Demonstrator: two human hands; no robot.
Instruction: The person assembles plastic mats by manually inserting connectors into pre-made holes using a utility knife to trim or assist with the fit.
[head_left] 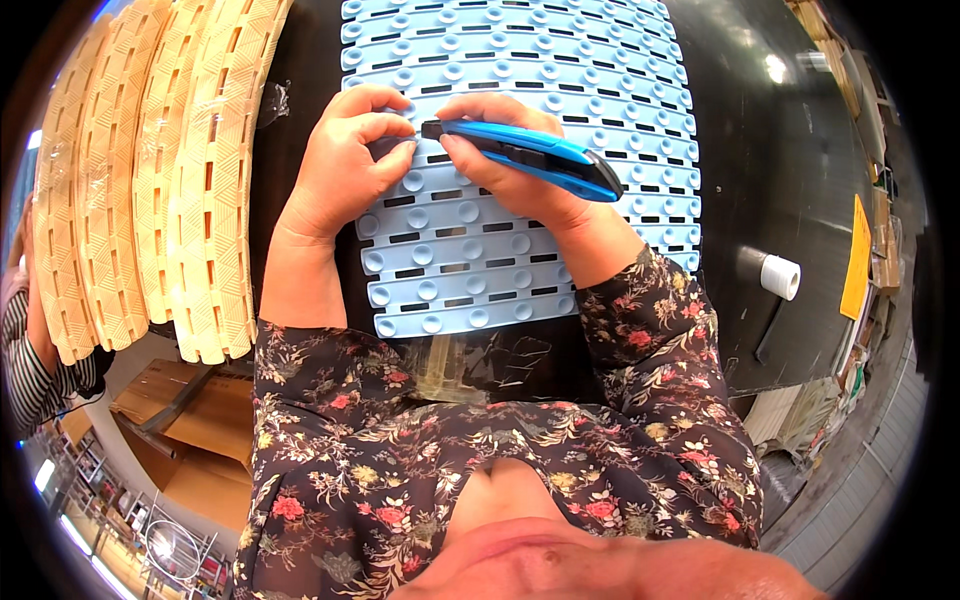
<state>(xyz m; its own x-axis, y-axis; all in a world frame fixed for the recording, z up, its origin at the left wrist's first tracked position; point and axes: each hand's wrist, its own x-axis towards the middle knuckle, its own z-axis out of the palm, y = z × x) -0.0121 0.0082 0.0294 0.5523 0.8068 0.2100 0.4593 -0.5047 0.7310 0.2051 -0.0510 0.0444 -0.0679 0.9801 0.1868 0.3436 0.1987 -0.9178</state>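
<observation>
A light blue slotted mat [470,265] with rows of round suction cups lies suction side up in front of me. My right hand [530,190] is closed around a blue and black utility knife [540,155] above the mat, its black tip pointing left. My left hand [345,165] is over the mat's left side, with thumb and fingers bent together close to the knife's tip. Anything held between those fingertips is too small to make out.
Stacked beige slotted mats [190,180] stand at the left on the black table [770,160]. At the right are a white roll [780,277] and a yellow sheet [856,258]. An open cardboard box [190,420] sits below the table's left side. Another person's striped sleeve [35,385] shows at far left.
</observation>
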